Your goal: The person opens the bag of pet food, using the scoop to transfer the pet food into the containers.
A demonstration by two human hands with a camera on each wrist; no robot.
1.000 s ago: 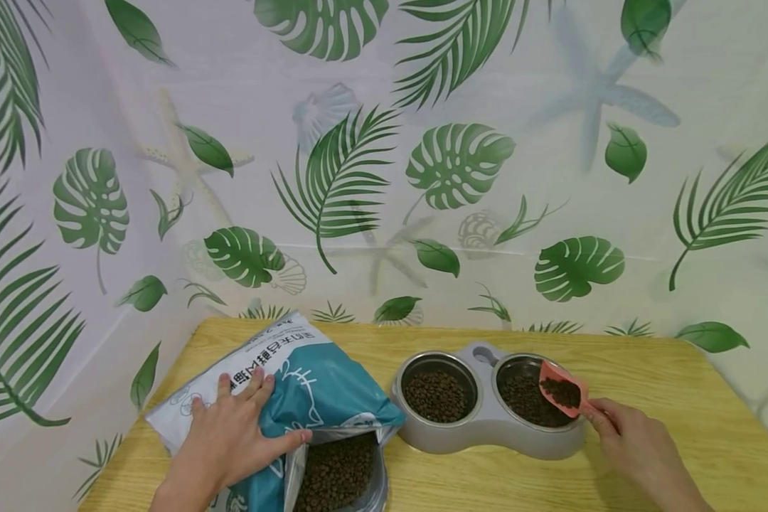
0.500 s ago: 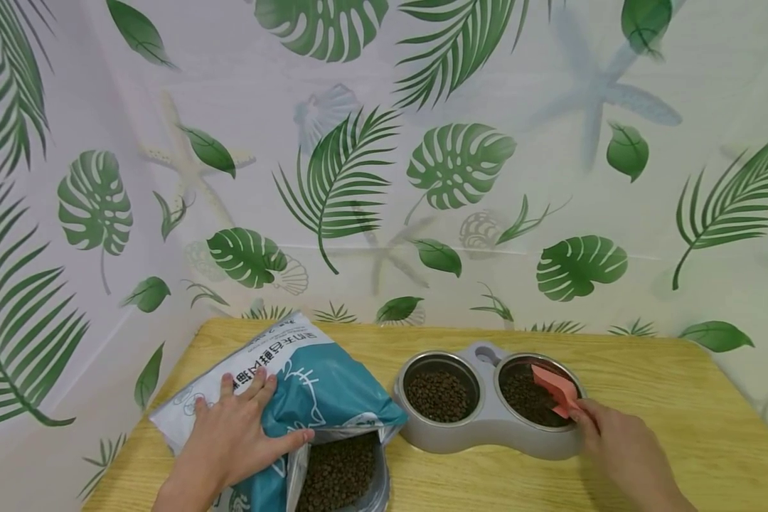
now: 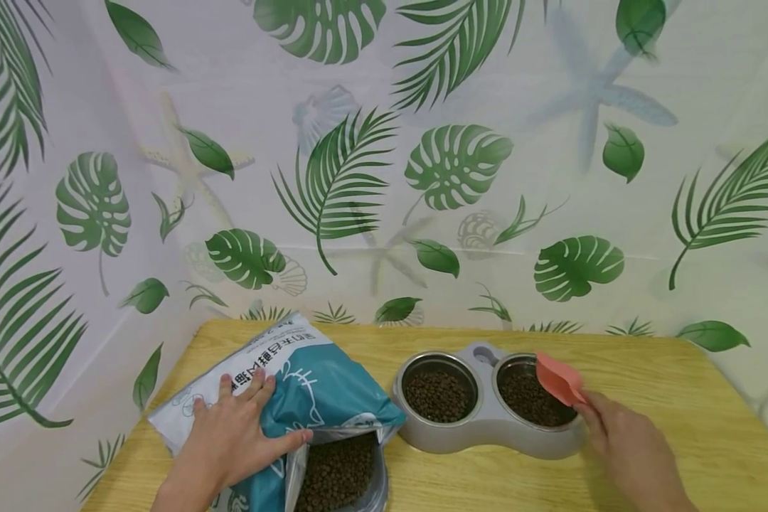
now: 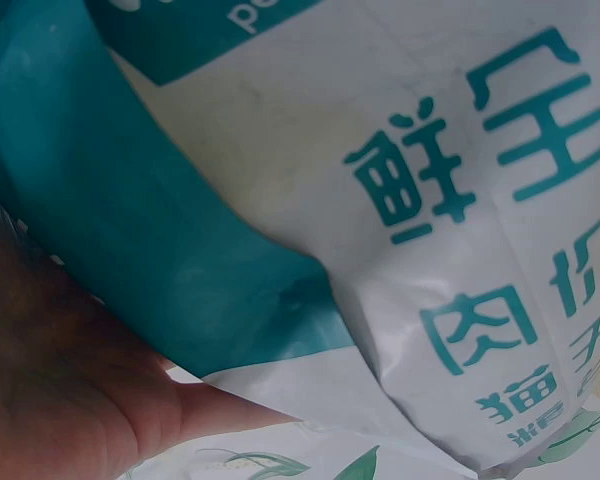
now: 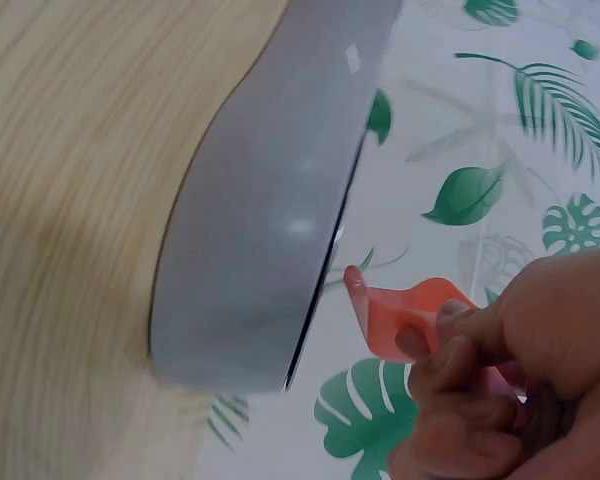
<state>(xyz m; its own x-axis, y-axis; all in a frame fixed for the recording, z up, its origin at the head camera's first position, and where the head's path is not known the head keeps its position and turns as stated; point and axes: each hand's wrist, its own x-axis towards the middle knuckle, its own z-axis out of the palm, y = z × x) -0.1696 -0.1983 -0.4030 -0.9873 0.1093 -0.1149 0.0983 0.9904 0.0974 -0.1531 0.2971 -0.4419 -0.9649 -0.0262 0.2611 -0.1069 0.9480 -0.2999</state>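
A teal and white pet food bag lies on its side at the left, its mouth facing forward with brown kibble showing inside. My left hand rests on it with fingers spread. At the right, my right hand grips the handle of a coral-pink scoop, which is tilted over the right bowl; its inside is turned from view. That bowl holds kibble. So does the left bowl. Both metal bowls sit in one grey double feeder, whose side fills the middle of the right wrist view.
Everything stands on a yellow wood-grain table. Behind it hangs a pale curtain printed with green leaves. The bag's front corner nearly touches the feeder's left side. A clear-looking rim shows around the kibble by the bag's mouth.
The right hand has turned the scoop over, from kibble visible in it to its underside showing above the right bowl, then raised it slightly. The left hand and bag have stayed put.
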